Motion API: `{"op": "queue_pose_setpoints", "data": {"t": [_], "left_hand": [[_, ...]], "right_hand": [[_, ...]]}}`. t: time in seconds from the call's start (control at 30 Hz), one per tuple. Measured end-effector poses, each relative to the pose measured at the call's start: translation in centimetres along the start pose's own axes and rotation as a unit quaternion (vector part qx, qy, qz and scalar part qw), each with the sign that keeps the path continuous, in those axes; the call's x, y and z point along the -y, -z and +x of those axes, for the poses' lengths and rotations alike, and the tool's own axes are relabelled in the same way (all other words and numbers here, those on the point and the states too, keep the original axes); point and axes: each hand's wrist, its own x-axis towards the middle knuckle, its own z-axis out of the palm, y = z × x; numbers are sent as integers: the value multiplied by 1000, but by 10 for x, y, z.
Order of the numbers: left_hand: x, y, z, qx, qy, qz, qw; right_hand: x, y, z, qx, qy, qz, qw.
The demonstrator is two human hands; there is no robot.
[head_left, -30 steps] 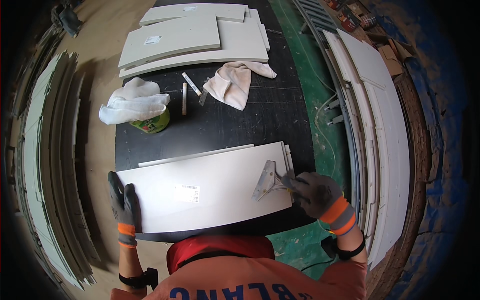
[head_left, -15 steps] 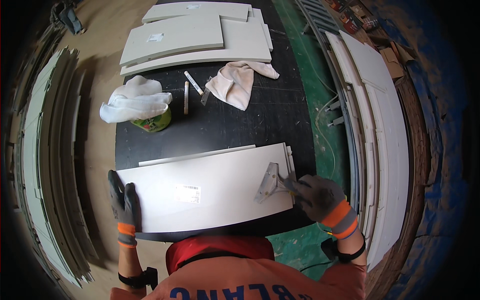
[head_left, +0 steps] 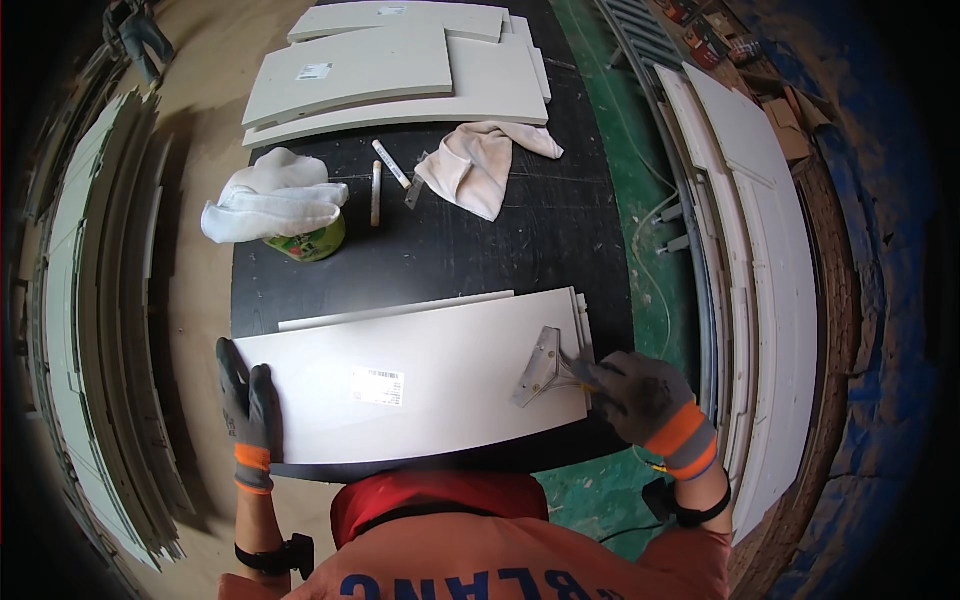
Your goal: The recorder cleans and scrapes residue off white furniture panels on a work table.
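Mid-work, apparently: right hand (head_left: 642, 398) grips scraper (head_left: 543, 370) at right end of near white panel (head_left: 455, 375), left hand (head_left: 249, 408) against its left edge, grip unclear; label (head_left: 379, 387) intact, far panels (head_left: 385, 65) labelled too.

My left hand (head_left: 252, 405), in a grey glove with orange cuff, rests along the left edge of a flat white rectangular panel (head_left: 455, 370) with a paper label (head_left: 378, 387). Over the panel's right end, my right hand (head_left: 640, 397), gloved in the same way, grips a metal scraper (head_left: 545, 368) with a wide flat blade; I cannot tell if it touches. Beyond the panel, to its left, a white cloth (head_left: 275, 200) covers a green round container (head_left: 315, 243); beyond its middle lies a crumpled beige cloth (head_left: 480, 172).
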Motion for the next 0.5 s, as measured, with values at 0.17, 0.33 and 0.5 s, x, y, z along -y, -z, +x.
{"op": "queue_pose_setpoints", "data": {"t": [0.17,0.33,0.5], "left_hand": [[1,0,1,0,-10,14,1000],[-5,0,0,-3,1,17,1000],[-2,1,-1,-1,-8,12,1000]], "right_hand": [[-1,-2,1,-5,-5,-9,1000],[-1,0,-2,-14,2,-5,1000],[3,4,1,-29,11,-14,999]]}}
